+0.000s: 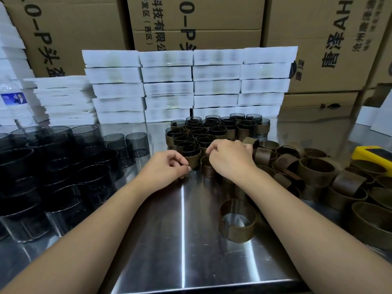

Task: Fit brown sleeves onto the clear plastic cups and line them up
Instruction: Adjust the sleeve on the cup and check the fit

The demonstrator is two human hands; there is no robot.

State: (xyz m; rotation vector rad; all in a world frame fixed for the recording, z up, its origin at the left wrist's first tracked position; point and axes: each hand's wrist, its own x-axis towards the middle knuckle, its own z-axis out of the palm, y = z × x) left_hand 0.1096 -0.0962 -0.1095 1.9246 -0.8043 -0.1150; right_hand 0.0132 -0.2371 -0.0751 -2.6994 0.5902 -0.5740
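Note:
Several sleeved cups [212, 130] stand in rows at the middle back of the steel table [169, 240]. Bare smoky clear cups [63, 158] are stacked at the left. Loose brown sleeves [318, 172] are heaped at the right, and one sleeve [237, 221] stands alone near the front. My right hand [229, 158] is curled over a sleeved cup [206, 166] at the front of the rows, its fingers gripping it. My left hand [167, 166] sits just left of it, fingers curled, fingertips at the base of the nearest front-row sleeved cup [189, 151]; what it holds is hidden.
Stacks of white foam trays [191, 85] form a wall behind the cups, with cardboard boxes [195, 20] behind them. A yellow device [373, 155] lies at the far right. A water bottle [12, 100] stands at the far left.

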